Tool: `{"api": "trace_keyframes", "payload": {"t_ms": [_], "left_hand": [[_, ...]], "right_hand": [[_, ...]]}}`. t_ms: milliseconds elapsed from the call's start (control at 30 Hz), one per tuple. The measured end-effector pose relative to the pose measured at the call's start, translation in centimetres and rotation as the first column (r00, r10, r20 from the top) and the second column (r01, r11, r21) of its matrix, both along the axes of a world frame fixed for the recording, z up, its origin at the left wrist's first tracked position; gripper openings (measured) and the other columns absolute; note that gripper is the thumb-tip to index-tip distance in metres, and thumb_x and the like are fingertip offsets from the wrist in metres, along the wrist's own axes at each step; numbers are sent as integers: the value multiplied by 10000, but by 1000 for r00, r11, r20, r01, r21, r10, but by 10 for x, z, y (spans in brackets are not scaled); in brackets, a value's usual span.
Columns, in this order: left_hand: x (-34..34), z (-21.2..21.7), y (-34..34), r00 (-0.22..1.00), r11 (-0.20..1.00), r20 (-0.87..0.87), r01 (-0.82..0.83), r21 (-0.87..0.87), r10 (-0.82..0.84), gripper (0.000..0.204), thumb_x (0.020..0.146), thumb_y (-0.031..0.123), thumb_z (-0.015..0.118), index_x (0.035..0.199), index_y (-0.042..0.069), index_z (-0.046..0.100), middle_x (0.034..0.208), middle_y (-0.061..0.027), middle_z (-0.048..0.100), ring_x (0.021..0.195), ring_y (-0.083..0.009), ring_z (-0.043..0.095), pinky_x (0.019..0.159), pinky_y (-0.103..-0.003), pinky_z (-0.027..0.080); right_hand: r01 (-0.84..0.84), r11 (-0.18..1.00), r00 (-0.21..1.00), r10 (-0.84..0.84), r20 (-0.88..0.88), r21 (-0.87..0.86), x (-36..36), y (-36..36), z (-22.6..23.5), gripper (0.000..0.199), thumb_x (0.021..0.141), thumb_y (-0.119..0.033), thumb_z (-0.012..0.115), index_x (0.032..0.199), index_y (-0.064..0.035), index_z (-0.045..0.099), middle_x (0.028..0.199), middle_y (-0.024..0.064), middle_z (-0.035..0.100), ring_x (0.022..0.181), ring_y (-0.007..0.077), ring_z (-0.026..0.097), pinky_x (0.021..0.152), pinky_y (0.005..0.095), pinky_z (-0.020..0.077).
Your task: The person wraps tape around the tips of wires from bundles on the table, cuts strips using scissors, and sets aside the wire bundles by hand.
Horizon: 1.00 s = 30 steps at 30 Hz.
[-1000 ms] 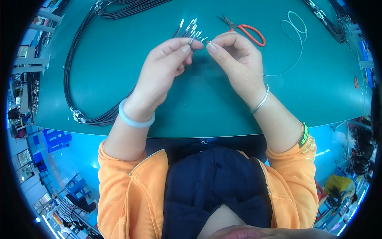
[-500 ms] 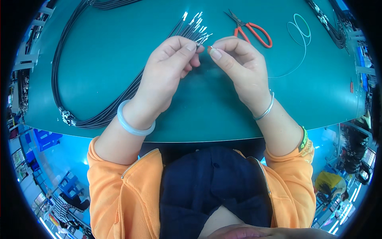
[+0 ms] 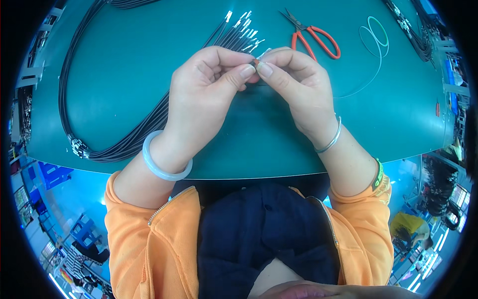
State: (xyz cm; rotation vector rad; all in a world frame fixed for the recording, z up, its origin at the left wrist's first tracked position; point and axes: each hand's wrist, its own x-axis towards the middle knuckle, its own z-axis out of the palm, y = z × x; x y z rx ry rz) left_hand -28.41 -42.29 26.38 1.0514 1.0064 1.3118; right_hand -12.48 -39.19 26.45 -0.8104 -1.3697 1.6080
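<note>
Wire end: we are seeing one thin black wire with a silvery metal tip, pinched over the green table just ahead of the person's chest; a small dark reddish piece is showing between the thumbs, too small for us to tell what it is.
Left hand: the left hand is pinching the wire end between thumb and forefinger, the thumbnail facing up.
Right hand: the right hand is gripping the same spot from the other side, its thumb tip touching the left thumb tip.
Wire bundle: the bundle of black wires is running under the left hand, its metal-tipped ends fanning out just beyond the fingers, its far length looping round to the table's left edge.
Cutters: red-handled cutters are lying shut just beyond the right hand.
Pale loop: a thin whitish-green cord loop is lying right of the cutters.
Wrists: we are noting a pale bangle on the left wrist and a thin silver bracelet on the right.
Containers: blue crates are standing below the table's left edge; we cannot tell what they are holding.
</note>
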Motion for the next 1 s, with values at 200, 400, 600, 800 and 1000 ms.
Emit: {"api": "trace_keyframes", "payload": {"t_ms": [200, 400, 600, 800, 1000], "left_hand": [[-2, 1, 1, 1000, 1000, -17, 22, -20, -22, 139, 838, 26, 589, 966, -27, 578, 833, -78, 626, 762, -108, 590, 664, -205, 466], [-4, 4, 2, 997, 996, 23, 79, 41, -80, 164, 847, 23, 572, 1009, -4, 586, 822, -67, 619, 735, -97, 585, 620, -184, 447], [-4, 2, 1, 999, 995, 18, 37, 97, -39, 147, 849, 7, 562, 993, -5, 585, 816, -61, 617, 718, -89, 577, 589, -172, 442], [1, -2, 0, 1000, 989, -7, -18, 147, 19, 117, 839, -5, 572, 955, -18, 583, 826, -70, 620, 717, -93, 581, 594, -182, 456], [3, -6, 2, 998, 981, -32, -40, 188, 46, 104, 835, -4, 584, 937, -25, 581, 847, -79, 627, 736, -101, 595, 612, -186, 466]], "right_hand": [[2, 1000, 1000, -2, 3, 29, 0, 1, -2, 92, 851, -55, 579, 912, 14, 588, 899, 71, 593, 808, 141, 591, 748, 247, 464], [5, 987, 991, -26, 132, 160, 4, 3, -5, 87, 849, -42, 578, 913, 17, 586, 913, 74, 590, 805, 136, 593, 732, 231, 461], [29, 957, 972, -94, 214, 288, 7, 1, 0, 85, 850, -34, 575, 916, 17, 585, 911, 72, 588, 816, 126, 581, 714, 217, 452], [11, 978, 989, -41, 139, 209, 5, 3, -3, 85, 856, -49, 569, 912, 13, 588, 904, 69, 588, 821, 125, 575, 724, 224, 448], [-12, 996, 1000, 12, 3, 83, 2, 2, -2, 98, 863, -72, 564, 914, 8, 587, 889, 65, 591, 824, 131, 577, 757, 238, 444]]}}
